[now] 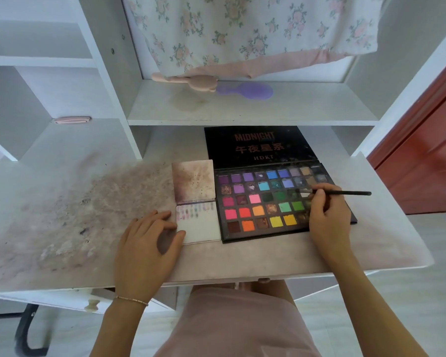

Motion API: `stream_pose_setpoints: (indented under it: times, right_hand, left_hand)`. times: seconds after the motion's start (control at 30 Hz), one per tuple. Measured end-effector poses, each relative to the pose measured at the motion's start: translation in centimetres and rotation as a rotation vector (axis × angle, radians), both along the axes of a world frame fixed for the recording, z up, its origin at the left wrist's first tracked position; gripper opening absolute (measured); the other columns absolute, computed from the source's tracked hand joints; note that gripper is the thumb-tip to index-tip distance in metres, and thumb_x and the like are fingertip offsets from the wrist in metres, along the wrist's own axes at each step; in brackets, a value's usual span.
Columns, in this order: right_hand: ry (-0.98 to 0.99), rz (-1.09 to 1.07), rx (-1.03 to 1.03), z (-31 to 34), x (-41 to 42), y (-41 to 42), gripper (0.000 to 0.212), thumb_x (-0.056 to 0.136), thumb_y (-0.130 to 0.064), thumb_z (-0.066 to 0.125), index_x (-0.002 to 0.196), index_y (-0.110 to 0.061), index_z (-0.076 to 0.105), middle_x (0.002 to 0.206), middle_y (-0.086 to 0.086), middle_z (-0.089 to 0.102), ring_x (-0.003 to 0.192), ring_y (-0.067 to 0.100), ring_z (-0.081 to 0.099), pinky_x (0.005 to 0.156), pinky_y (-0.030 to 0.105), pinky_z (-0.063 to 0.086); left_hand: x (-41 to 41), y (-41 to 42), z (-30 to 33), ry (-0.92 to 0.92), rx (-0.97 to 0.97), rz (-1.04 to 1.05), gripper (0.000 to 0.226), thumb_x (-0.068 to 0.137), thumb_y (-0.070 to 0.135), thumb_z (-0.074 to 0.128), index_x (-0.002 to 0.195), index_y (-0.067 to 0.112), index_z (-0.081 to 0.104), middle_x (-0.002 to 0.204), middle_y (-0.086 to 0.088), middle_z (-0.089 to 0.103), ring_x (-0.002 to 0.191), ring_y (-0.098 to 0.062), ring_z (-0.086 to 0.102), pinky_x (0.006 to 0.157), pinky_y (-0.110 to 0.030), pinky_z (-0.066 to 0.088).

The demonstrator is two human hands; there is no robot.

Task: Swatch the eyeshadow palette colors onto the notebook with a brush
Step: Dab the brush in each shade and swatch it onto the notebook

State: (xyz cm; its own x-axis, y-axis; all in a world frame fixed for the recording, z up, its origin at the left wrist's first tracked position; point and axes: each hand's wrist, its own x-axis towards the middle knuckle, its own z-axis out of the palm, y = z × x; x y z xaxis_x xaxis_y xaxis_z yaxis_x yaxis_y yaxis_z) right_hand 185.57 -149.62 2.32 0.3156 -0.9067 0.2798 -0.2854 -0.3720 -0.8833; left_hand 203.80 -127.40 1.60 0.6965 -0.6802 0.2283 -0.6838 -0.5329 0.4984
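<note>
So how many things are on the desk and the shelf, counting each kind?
Eyeshadow palette: 1
Notebook: 1
Brush, held in the right hand: 1
Pink comb on the shelf: 1
Purple hairbrush on the shelf: 1
Total: 5
The left hand rests on the notebook's edge.

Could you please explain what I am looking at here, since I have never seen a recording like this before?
This is a single picture from a camera worn on a person's head, looking down at their own hands; there is no machine. On the desk lie an open eyeshadow palette and, touching its left side, a small notebook with rows of colour marks. The right hand holds a thin brush, its tip over a pan near the palette's right side. The left hand rests on the notebook's edge, steadying it.
</note>
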Motion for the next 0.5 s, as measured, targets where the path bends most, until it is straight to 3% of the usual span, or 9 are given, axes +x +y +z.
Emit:
stream_pose_setpoints:
  times: [0.17, 0.27, 0.5]
  right_hand:
    - [0.077, -0.002, -0.02, -0.45, 0.02, -0.88, 0.012, 0.095, -0.015, 0.039, 0.087, -0.018, 0.047, 0.073, -0.01, 0.054, 0.067, -0.007, 0.057, 0.049, 0.009, 0.045]
    - [0.136, 0.021, -0.025, -0.63, 0.0, -1.12, 0.01, 0.095, -0.016, 0.04, 0.088, -0.018, 0.048, 0.074, -0.007, 0.055, 0.068, 0.006, 0.057, 0.052, 0.016, 0.044]
    - [0.15, 0.022, -0.056, -0.93, -0.12, -1.19, 0.007, 0.094, -0.016, 0.042, 0.091, -0.018, 0.048, 0.078, -0.006, 0.055, 0.073, 0.005, 0.057, 0.05, 0.012, 0.043]
  left_hand:
    - [-0.05, -0.1, 0.06, -0.005, 0.017, 0.011, 0.025, 0.075, 0.032, 0.058, 0.084, 0.011, 0.068, 0.11, -0.006, 0.067, 0.111, -0.029, 0.058, 0.1, -0.051, 0.038]
    - [-0.09, -0.26, 0.15, -0.015, 0.024, 0.017, 0.025, 0.075, 0.031, 0.058, 0.084, 0.01, 0.068, 0.108, -0.006, 0.067, 0.109, -0.03, 0.059, 0.098, -0.052, 0.04]
    - [-0.11, -0.35, 0.21, -0.044, 0.032, 0.018, 0.023, 0.073, 0.029, 0.06, 0.083, 0.01, 0.068, 0.107, -0.007, 0.068, 0.106, -0.03, 0.06, 0.094, -0.054, 0.043]
